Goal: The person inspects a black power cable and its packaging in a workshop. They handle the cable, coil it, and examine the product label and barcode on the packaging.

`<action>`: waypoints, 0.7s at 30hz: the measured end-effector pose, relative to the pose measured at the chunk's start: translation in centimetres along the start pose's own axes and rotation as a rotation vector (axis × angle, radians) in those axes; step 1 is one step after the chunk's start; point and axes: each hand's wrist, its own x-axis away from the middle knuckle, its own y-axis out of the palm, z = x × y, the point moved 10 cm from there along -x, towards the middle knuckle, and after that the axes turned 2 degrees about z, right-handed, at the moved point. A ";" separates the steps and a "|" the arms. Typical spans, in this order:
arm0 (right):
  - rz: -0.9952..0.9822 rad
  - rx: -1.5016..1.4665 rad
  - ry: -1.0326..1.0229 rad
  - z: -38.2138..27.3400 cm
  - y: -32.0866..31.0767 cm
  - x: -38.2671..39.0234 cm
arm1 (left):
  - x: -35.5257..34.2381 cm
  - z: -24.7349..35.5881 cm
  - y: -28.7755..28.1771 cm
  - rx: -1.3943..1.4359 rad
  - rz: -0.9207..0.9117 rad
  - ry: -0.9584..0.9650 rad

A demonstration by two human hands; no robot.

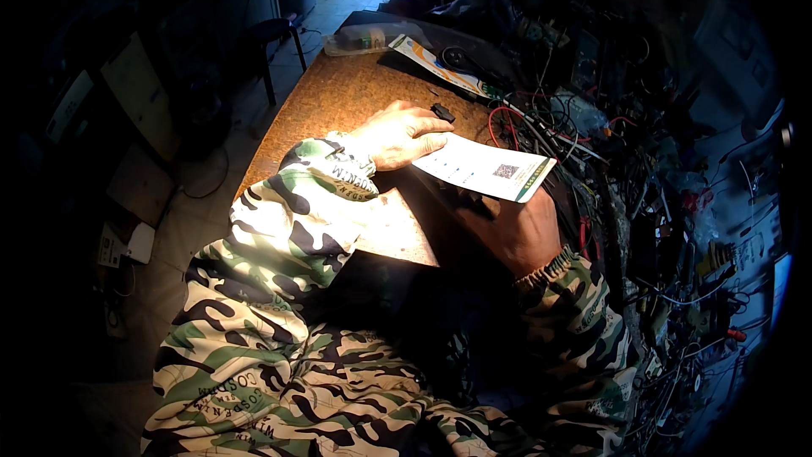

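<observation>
My left hand (404,131) pinches the left end of a white printed card (474,161) with a green edge and a small square code, held over the brown desk (313,93). My right hand (516,228) is under the card's right half; its fingers are mostly hidden, so I cannot tell what they hold. Just beyond my left fingers lies a small black object (441,112). Below the card, beside my left sleeve, a pale, brightly lit flat patch (397,233) shows; I cannot tell whether it is a sheet or board.
A clear plastic package (351,40) and a white-and-orange card pack (427,63) lie toward the desk's far end. Tangled cables and parts (651,220) crowd the right side. A dark stool (266,34) stands on the floor at the back left, near leaning panels (135,93).
</observation>
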 end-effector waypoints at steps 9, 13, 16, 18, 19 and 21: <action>-0.111 0.023 -0.130 -0.8 0.3 2.1 | 0.0 -0.8 0.0 0.082 -0.050 -0.042; 0.017 -0.015 -0.150 -0.2 0.6 1.8 | 0.0 0.1 -0.9 0.107 0.012 -0.059; 0.065 -0.014 -0.105 0.5 0.8 2.2 | -1.1 0.8 -0.3 0.179 0.011 -0.002; -0.004 -0.073 -0.053 0.3 1.8 1.3 | -0.2 -0.6 -0.6 0.201 0.025 -0.016; -0.099 -0.187 0.019 0.6 2.2 0.5 | 0.3 -1.4 -0.6 0.211 0.030 -0.028; -0.118 -0.134 -0.036 -0.5 0.0 0.5 | 0.0 -1.7 -0.3 0.250 0.034 -0.019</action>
